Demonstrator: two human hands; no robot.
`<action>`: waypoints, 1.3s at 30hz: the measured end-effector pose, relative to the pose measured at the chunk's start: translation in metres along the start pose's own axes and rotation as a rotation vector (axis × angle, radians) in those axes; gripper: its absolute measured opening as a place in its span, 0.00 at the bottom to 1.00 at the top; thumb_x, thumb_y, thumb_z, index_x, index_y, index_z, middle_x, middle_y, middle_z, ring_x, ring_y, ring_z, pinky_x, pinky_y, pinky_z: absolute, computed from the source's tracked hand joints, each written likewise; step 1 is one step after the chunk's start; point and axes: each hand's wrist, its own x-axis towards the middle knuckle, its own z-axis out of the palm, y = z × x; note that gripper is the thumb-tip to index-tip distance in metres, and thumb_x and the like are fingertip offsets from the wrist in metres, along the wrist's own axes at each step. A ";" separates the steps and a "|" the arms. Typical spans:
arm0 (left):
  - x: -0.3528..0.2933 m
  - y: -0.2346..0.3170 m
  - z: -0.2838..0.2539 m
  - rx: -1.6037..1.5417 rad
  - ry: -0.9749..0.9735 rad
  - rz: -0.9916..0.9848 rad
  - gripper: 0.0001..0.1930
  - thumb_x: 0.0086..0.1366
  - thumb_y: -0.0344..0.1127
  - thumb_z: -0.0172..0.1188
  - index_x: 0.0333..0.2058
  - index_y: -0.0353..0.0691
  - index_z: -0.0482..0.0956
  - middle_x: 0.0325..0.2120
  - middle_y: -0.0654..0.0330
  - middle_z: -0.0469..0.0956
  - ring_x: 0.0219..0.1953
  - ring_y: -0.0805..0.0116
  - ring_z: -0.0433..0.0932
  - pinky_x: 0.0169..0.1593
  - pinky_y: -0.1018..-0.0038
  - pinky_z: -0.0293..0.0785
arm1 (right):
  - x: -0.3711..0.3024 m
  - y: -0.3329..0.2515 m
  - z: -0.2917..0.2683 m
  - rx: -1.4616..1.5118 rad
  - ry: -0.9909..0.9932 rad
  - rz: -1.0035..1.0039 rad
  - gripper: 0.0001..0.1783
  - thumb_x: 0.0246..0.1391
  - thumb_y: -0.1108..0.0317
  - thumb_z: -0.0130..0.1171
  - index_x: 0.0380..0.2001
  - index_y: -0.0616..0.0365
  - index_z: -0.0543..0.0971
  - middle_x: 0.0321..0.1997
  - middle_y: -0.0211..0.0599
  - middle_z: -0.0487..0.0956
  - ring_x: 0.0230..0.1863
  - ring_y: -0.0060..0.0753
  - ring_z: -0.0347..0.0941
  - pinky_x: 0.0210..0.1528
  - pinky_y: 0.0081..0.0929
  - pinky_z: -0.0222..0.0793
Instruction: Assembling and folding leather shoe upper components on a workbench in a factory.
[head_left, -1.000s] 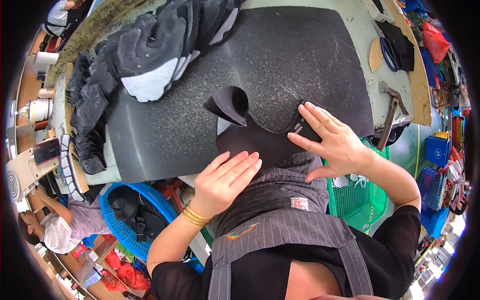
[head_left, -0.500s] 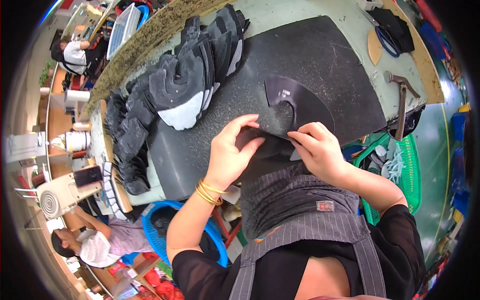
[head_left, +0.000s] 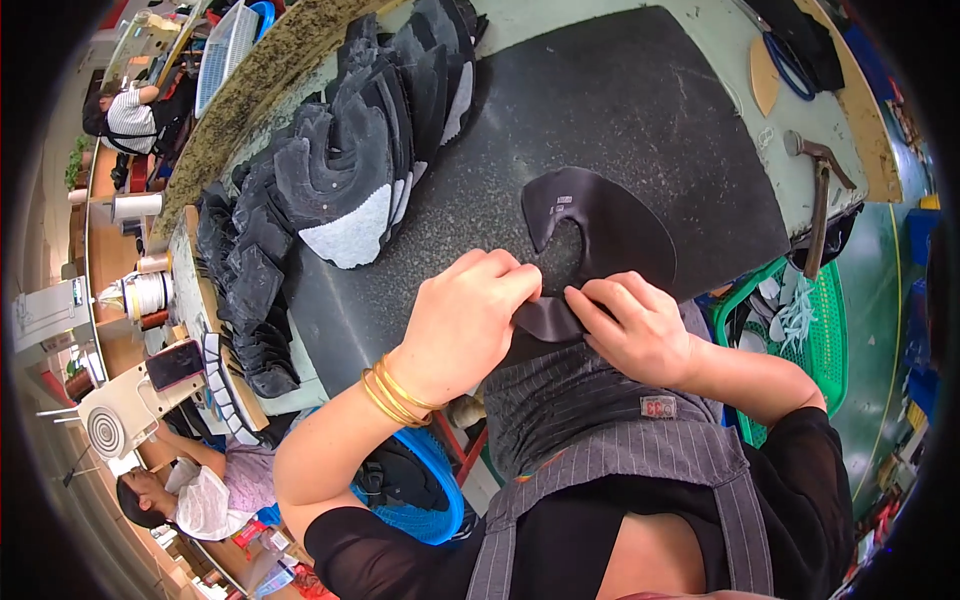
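A dark, smooth, curved piece (head_left: 630, 225), shaped like a shoe upper with a U-shaped opening, lies partly on a black mat (head_left: 690, 110). My left hand (head_left: 465, 315), wearing gold bangles at the wrist, is closed with fingertips pinching the near strip of this piece. My right hand (head_left: 635, 328) pinches the strip's other side, fingers curled. Between the two hands the strip bends near the mat's front edge. The printed end of the piece rests beyond my hands. Parts of the strip under my fingers are hidden.
A stack of black upper pieces (head_left: 340, 180) with pale patches covers the table's left. At right lie a hammer (head_left: 820, 195), blue-handled scissors (head_left: 788, 70) and a tan piece (head_left: 764, 80). A green basket (head_left: 832, 330) and blue basket (head_left: 455, 500) stand below. Two other people sit at left.
My left hand has moved from loosely spread fingers to a pinch on the strip. The near strip has bent up between my hands; my right hand keeps its pinch.
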 end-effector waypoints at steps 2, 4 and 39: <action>-0.002 -0.002 0.003 -0.044 0.035 -0.037 0.12 0.45 0.20 0.63 0.30 0.41 0.79 0.31 0.59 0.80 0.37 0.54 0.79 0.41 0.64 0.76 | 0.000 0.002 0.002 0.061 0.025 0.073 0.33 0.29 0.73 0.68 0.48 0.63 0.81 0.46 0.40 0.77 0.42 0.40 0.75 0.42 0.33 0.76; -0.003 -0.006 0.005 -0.168 0.046 -0.135 0.16 0.43 0.18 0.61 0.33 0.41 0.80 0.32 0.57 0.80 0.40 0.53 0.78 0.42 0.65 0.75 | 0.002 0.006 -0.002 0.102 0.044 0.082 0.33 0.28 0.73 0.68 0.47 0.63 0.81 0.47 0.40 0.77 0.41 0.40 0.75 0.40 0.33 0.76; -0.007 -0.011 0.000 0.138 0.013 0.072 0.18 0.48 0.21 0.61 0.40 0.42 0.83 0.38 0.62 0.80 0.41 0.58 0.78 0.42 0.66 0.78 | 0.001 -0.006 -0.003 -0.164 -0.088 -0.128 0.27 0.43 0.68 0.58 0.49 0.69 0.79 0.47 0.44 0.78 0.44 0.32 0.75 0.45 0.28 0.74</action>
